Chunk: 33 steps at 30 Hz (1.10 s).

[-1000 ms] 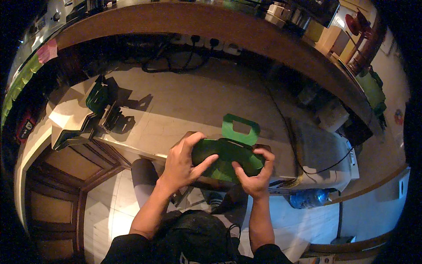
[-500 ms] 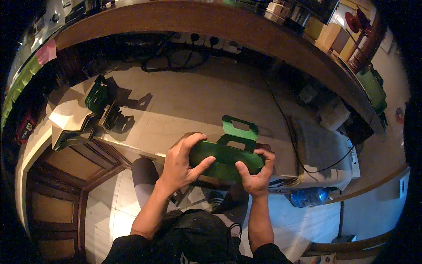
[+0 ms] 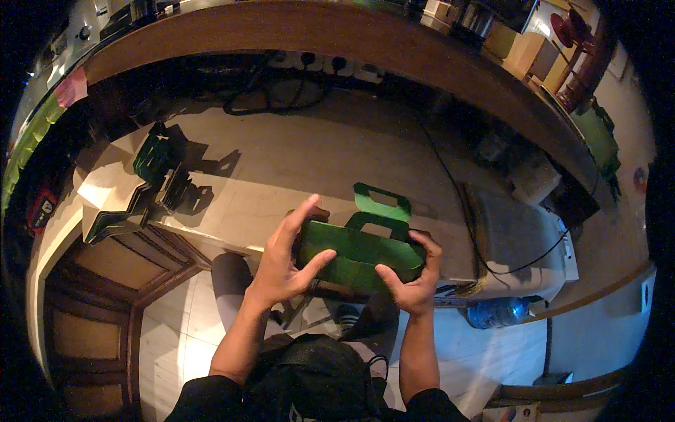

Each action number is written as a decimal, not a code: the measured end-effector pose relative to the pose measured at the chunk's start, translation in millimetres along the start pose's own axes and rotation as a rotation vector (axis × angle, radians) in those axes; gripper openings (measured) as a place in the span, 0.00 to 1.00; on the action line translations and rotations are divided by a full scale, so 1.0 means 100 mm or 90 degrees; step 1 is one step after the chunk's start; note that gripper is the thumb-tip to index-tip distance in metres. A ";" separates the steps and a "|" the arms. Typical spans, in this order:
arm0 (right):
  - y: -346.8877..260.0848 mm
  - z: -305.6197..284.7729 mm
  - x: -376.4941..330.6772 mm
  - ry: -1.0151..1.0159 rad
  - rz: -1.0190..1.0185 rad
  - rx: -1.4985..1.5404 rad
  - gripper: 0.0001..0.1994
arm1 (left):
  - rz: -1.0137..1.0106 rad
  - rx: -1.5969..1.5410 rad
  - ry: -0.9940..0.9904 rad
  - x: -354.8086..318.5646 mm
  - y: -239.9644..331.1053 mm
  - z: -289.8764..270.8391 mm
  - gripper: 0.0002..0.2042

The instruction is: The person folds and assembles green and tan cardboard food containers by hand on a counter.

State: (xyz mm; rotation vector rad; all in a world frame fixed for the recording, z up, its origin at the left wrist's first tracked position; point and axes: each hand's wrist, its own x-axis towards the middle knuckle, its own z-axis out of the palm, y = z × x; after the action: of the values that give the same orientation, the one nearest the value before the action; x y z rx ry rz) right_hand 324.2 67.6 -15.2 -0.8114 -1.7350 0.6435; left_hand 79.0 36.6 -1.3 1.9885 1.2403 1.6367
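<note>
Closest to the camera are the person's dark-clothed lap and bare forearms coming up from the bottom edge. Both hands are on a green folded cardboard carrier with cut-out handle slots [image 3: 360, 247], held just above the front edge of the pale wooden worktop [image 3: 281, 169]. The left hand [image 3: 285, 260] is mostly spread, fingers long and pressed flat against the carrier's left end, thumb across its front face. The right hand [image 3: 415, 278] is curled round the right end, thumb on the front, fingers wrapped over the top edge. One handle flap sticks up behind the other, so the carrier looks only partly folded into shape.

Down by the right, below the worktop edge, a blue plastic water bottle [image 3: 496, 313] lies on its side. A black cable [image 3: 457, 190] runs over the worktop on the right.

Further left on the worktop, well apart from the hands, sits a stack of flat cardboard blanks [image 3: 116, 214] with another green cardboard carrier [image 3: 156, 156] standing beside it. At the back, a curved brown wooden shelf [image 3: 337, 32] arcs over everything, with boxes on top of it at the right.
</note>
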 end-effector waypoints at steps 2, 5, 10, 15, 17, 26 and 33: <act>0.00 0.01 0.01 0.015 -0.009 -0.022 0.40 | -0.031 -0.052 0.031 0.00 -0.03 0.04 0.46; -0.01 0.02 0.04 0.046 -0.030 -0.055 0.39 | -0.042 -0.052 0.020 -0.01 -0.04 0.04 0.48; -0.04 0.03 0.08 0.083 0.020 -0.017 0.33 | 0.001 0.038 -0.014 0.01 0.03 0.01 0.52; -0.08 0.01 0.09 0.052 0.040 -0.020 0.34 | 0.025 0.047 -0.018 -0.02 -0.04 0.02 0.53; -0.09 0.02 0.09 0.056 0.058 -0.011 0.33 | 0.026 0.049 -0.021 -0.03 -0.06 0.03 0.53; -0.06 0.02 0.08 0.059 -0.008 0.000 0.27 | 0.011 0.005 0.007 -0.02 0.02 0.07 0.36; -0.07 -0.04 0.02 0.084 0.064 0.074 0.17 | -0.111 -0.150 0.034 0.00 0.07 0.15 0.11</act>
State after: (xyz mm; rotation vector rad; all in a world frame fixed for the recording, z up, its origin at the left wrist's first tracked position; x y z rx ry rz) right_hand 325.9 65.0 -7.4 -0.8450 -1.5308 0.7352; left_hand 95.3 36.9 -1.7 1.6593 1.1446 1.6727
